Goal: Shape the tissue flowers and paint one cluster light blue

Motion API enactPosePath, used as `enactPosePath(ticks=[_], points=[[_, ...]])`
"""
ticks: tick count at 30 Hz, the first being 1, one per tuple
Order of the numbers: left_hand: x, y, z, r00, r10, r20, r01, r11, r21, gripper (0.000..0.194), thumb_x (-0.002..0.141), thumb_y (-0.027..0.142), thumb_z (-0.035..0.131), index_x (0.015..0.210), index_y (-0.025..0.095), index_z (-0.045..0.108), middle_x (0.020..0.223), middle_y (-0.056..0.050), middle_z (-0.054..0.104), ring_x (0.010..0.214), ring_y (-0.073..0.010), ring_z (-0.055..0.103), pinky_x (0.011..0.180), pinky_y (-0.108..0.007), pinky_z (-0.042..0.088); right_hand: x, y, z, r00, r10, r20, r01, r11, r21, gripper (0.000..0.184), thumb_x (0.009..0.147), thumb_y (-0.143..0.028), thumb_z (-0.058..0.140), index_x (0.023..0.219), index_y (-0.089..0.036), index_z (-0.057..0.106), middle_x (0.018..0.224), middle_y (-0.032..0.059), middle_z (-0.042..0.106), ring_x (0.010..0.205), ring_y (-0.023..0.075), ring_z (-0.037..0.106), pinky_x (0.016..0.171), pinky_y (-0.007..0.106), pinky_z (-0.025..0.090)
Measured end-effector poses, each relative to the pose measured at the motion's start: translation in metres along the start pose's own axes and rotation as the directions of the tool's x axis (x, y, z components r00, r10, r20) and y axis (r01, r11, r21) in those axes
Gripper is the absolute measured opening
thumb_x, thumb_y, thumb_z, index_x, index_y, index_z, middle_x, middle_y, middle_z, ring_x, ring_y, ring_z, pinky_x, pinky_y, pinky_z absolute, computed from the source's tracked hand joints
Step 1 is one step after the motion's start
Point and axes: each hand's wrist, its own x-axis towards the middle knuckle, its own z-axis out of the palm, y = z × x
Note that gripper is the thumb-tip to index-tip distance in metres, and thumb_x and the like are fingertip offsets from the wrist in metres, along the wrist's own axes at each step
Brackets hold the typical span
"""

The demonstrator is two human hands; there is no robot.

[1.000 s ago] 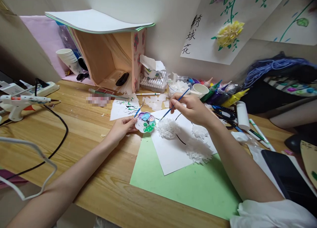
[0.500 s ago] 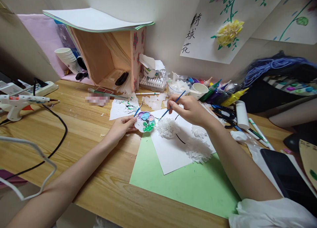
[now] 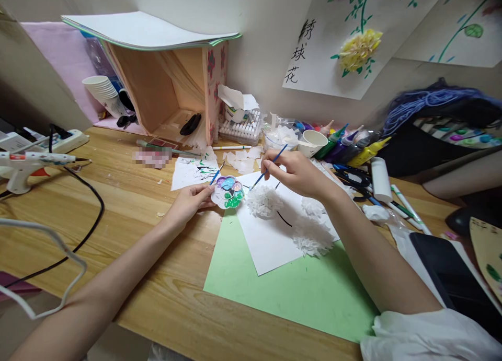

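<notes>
Glue gun [image 3: 27, 167]: rear portion cut off at left edge. Item beside paint-marked paper [image 3: 195, 172]: pixelated, unidentifiable. Upper flower picture [image 3: 345, 42]: cropped at top edge.

The upper sheet [image 3: 270, 251] lay on the lower sheet [image 3: 282, 298], which rested on the table [image 3: 164, 298]. Paper flowers [image 3: 263, 201] sat on the upper sheet, the palette [image 3: 228, 192] just left of it. Behind, the open-fronted box [image 3: 214, 89] stood between stacked cups [image 3: 102, 92] on the left and the marker case [image 3: 241, 130] on the right. The glue gun [image 3: 27, 165] lay far left, the scissors [image 3: 355, 177] to the right.
</notes>
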Motion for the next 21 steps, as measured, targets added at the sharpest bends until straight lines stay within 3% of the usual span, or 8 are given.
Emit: enactPosePath(ticks=[4, 21], points=[[0.0006, -0.0007, 0.0, 1.0, 0.003, -0.006, -0.003, 1.0, 0.0, 0.032, 0.064, 0.042, 0.071, 0.079, 0.013, 0.068, 0.076, -0.004, 0.07, 0.073, -0.0149, 0.064, 0.076, -0.027, 0.052, -0.0014, 0.0006, -0.0049, 0.999, 0.024, -0.04, -0.023, 1.0, 0.018, 0.024, 0.088, -0.022, 0.037, 0.071, -0.017, 0.054, 0.07, 0.0005, 0.06, 0.061, 0.0102, 0.051, 0.059, 0.024, 0.035], [0.0008, -0.0011, 0.0, 1.0, 0.008, 0.007, -0.008, 1.0, 0.009, 0.032, 0.063, 0.043, 0.071, 0.077, 0.013, 0.068, 0.073, -0.004, 0.069, 0.071, -0.0139, 0.064, 0.077, -0.026, 0.052, -0.0014, -0.0023, -0.0035, 0.999, -0.036, 0.028, 0.037, 0.998, -0.048, 0.021, 0.086, -0.02, 0.039, 0.069, -0.018, 0.051, 0.063, -0.0015, 0.055, 0.056, 0.0094, 0.045, 0.055, 0.023, 0.032]])
